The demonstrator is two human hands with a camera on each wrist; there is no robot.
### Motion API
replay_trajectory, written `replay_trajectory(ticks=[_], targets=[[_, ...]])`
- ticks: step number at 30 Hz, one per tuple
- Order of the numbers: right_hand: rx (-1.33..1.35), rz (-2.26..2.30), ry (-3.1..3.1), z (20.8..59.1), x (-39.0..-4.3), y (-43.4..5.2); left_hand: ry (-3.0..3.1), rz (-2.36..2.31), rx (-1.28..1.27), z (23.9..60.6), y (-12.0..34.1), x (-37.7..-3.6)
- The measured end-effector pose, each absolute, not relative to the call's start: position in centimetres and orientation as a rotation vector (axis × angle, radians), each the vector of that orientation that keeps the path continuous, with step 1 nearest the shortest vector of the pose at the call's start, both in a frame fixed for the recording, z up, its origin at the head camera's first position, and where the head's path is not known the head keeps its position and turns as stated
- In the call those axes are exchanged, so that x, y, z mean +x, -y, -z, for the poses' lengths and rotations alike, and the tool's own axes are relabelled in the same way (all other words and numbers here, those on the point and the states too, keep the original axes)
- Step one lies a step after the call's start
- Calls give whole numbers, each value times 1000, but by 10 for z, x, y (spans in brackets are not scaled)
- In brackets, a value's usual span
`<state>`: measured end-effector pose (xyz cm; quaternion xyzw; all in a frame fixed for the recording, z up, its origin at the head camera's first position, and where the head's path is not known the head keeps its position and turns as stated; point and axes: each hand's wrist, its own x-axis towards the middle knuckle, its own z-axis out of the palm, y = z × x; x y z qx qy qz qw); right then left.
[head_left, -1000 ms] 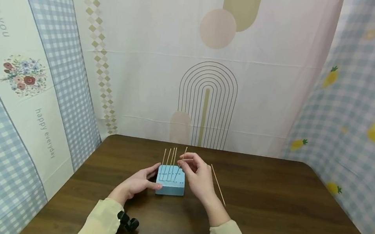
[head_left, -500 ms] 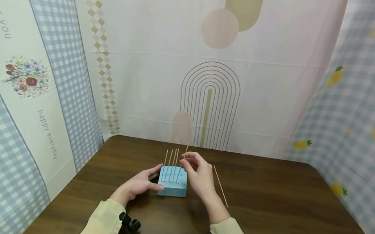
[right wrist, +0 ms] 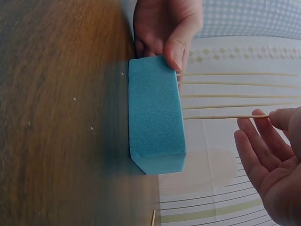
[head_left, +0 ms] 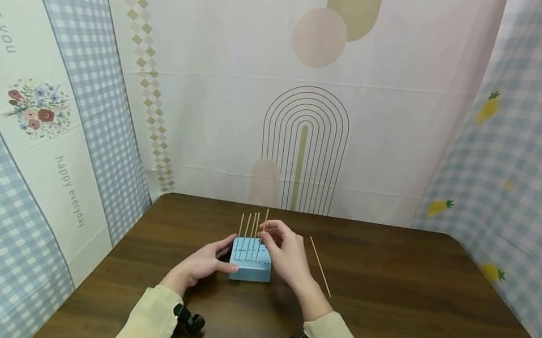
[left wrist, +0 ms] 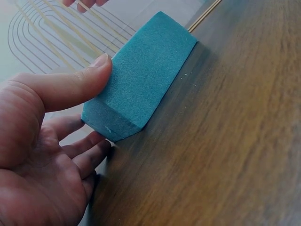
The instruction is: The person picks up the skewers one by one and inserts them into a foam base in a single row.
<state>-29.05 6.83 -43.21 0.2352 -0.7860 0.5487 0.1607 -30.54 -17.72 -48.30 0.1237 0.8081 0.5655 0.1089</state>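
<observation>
A light blue foam block (head_left: 249,275) stands on the table, its top marked with small dark dots. My left hand (head_left: 200,264) grips the block's left side, thumb on the front face and fingers behind, as the left wrist view shows. Several thin wooden skewers (right wrist: 235,96) stand in a row in the block's top. At the right end of that row, my right hand (head_left: 285,254) pinches another skewer (right wrist: 221,117) between thumb and fingers. Its lower end meets the top of the block; how deep it sits cannot be seen.
One loose skewer (head_left: 321,267) lies on the dark wooden table (head_left: 387,298), right of my right hand. Small pale crumbs (right wrist: 74,99) dot the wood near the block. A patterned cloth (head_left: 215,127) hangs behind the table, with checked cloths at both sides.
The skewer in my right hand has gone from leaning to the right to nearly upright. My left hand keeps its grip on the block. The head view has shifted slightly.
</observation>
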Motion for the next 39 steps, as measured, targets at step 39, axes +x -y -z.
replay_trajectory(ticks=[39], targets=[[591,-1492,2345,440,-291,-65,-2371,-1667,362,485,175,-308]])
